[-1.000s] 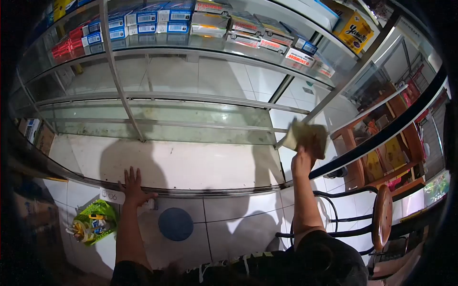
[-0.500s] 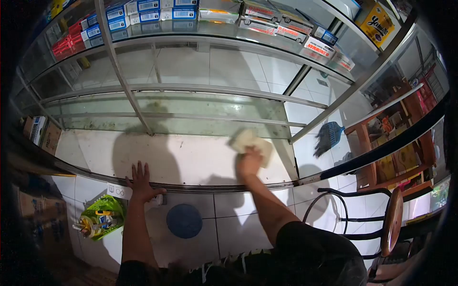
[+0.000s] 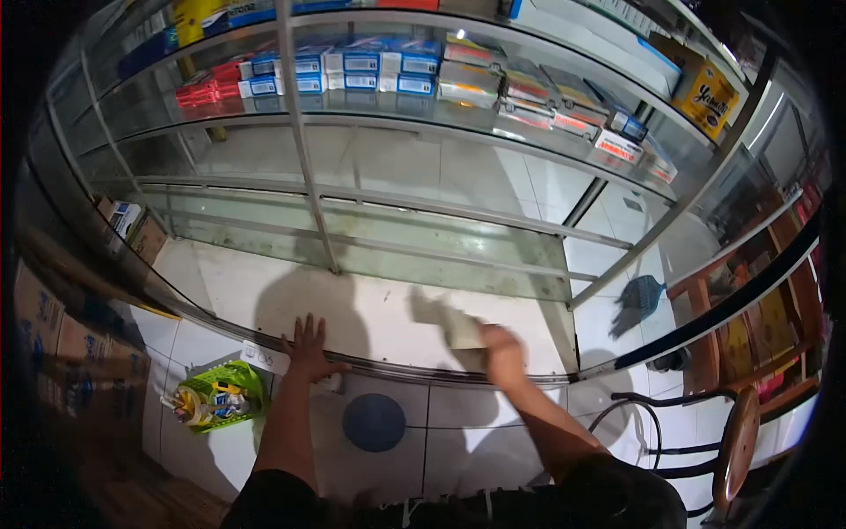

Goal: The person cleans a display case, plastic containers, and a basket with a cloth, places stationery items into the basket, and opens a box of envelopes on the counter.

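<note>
A black short-sleeved top (image 3: 608, 491) bears pale markings (image 3: 489, 505).

Room over white board (image 3: 379, 309); metal post (image 3: 311, 176), rail (image 3: 476, 218) bar rear.

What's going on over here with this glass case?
A person has both hands at the bottom of a glass display case. The right hand grips a pale cloth, blurred, above or on the white bottom panel; contact is unclear. The left hand is spread at the front edge. Boxes stand on the shelf above, and a green basket sits on the floor.
</note>
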`<state>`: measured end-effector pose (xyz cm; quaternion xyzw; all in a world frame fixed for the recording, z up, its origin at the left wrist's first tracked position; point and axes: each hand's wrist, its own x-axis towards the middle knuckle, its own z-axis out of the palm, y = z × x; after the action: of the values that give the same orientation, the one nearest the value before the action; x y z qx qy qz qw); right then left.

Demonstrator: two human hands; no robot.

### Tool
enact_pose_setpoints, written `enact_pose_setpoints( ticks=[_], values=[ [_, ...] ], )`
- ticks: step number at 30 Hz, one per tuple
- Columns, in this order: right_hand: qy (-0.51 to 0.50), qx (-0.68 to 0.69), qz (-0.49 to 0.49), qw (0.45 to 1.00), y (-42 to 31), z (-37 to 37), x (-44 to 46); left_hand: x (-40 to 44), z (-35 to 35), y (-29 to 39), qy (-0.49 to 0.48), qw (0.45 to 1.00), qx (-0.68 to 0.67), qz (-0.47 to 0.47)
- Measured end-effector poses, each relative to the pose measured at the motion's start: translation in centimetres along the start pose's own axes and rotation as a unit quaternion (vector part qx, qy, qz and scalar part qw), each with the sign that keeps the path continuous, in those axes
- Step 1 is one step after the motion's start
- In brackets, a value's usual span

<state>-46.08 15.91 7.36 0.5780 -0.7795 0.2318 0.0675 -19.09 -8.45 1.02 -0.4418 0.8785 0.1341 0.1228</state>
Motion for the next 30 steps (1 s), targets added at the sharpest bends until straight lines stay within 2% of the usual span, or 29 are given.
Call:
enact_pose_setpoints(
  ticks=[1,3,4,5,6,8,10,12,13,14,15,16,17,18,19,20,21,23,24,26,27,28,30],
  values=[
    [0.004,-0.055,0.052,0.997,2.2,-1.6,-0.4,-0.1,0.0,0.1,-0.005,1.0,-0.004,0.002],
    [0.112,-0.17,0.077,0.976,6.2,-3.3,-3.0,-0.3,0.1,0.5,-0.015,1.0,-0.01,0.011],
    [0.112,-0.175,0.079,0.975,7.6,-3.0,-4.7,-0.3,0.0,0.6,-0.016,1.0,-0.008,0.008],
    [0.008,-0.219,0.217,0.951,9.1,-2.1,-6.7,-0.4,-0.2,0.6,-0.018,1.0,-0.004,0.005],
    [-0.095,-0.255,0.349,0.897,9.5,-1.5,-8.0,-0.4,-0.2,0.6,-0.02,1.0,0.0,0.001],
    [-0.163,-0.151,0.397,0.89,9.0,1.5,-9.5,-0.2,0.0,0.6,-0.018,1.0,0.005,0.004],
    [-0.112,-0.223,0.27,0.93,6.8,6.7,-11.3,-0.1,0.3,0.6,-0.017,1.0,0.016,0.0],
    [-0.118,-0.131,0.141,0.974,2.8,7.8,-10.0,-0.2,0.3,0.7,-0.021,1.0,0.012,0.005],
    [-0.193,0.004,0.197,0.961,-1.0,4.1,-6.6,-0.1,0.2,0.7,-0.02,1.0,0.005,0.008],
    [-0.264,0.138,0.246,0.922,-4.0,0.6,-3.3,-0.1,0.1,0.5,-0.018,1.0,-0.002,0.009],
    [-0.266,0.146,0.241,0.922,-4.9,1.1,-2.5,-0.1,0.3,0.4,-0.017,1.0,0.003,0.001],
    [-0.199,0.364,0.231,0.88,-5.5,1.7,-1.8,0.2,0.6,0.7,-0.009,1.0,-0.006,0.011],
    [-0.123,0.562,0.21,0.791,-5.9,1.9,-1.1,1.0,1.3,0.8,0.0,1.0,-0.016,0.022],
    [-0.127,0.566,0.205,0.788,-6.2,1.6,-0.5,3.6,4.9,0.4,0.041,0.97,-0.223,0.087],
    [-0.101,0.604,0.22,0.759,-6.6,0.9,0.1,5.6,8.0,0.1,0.081,0.892,-0.418,0.149],
    [-0.074,0.64,0.236,0.728,-7.0,0.1,0.6,2.0,3.5,3.5,-0.034,0.783,-0.606,0.139],
    [-0.046,0.674,0.25,0.693,-7.2,-0.2,0.9,-2.3,-1.8,8.3,-0.146,0.626,-0.756,0.122],
    [-0.033,0.673,0.247,0.696,-6.7,0.1,0.7,-4.2,-1.7,11.2,-0.356,0.32,-0.873,0.093],
    [-0.021,0.668,0.249,0.701,-6.3,0.4,0.6,-5.0,-1.2,12.7,-0.349,0.328,-0.873,0.092],
    [-0.014,0.674,0.247,0.695,-5.9,0.7,0.4,-6.5,0.3,15.3,-0.291,0.376,-0.874,0.104],
    [-0.023,0.645,0.235,0.727,-5.7,0.8,0.1,-6.9,0.7,15.6,-0.261,0.401,-0.872,0.106],
    [-0.032,0.616,0.222,0.756,-5.3,0.9,-0.2,-7.1,0.9,15.4,-0.252,0.41,-0.871,0.097],
    [-0.051,0.553,0.291,0.779,-2.4,2.7,-1.3,-6.7,0.9,14.4,-0.252,0.391,-0.883,0.06]
  ],
)
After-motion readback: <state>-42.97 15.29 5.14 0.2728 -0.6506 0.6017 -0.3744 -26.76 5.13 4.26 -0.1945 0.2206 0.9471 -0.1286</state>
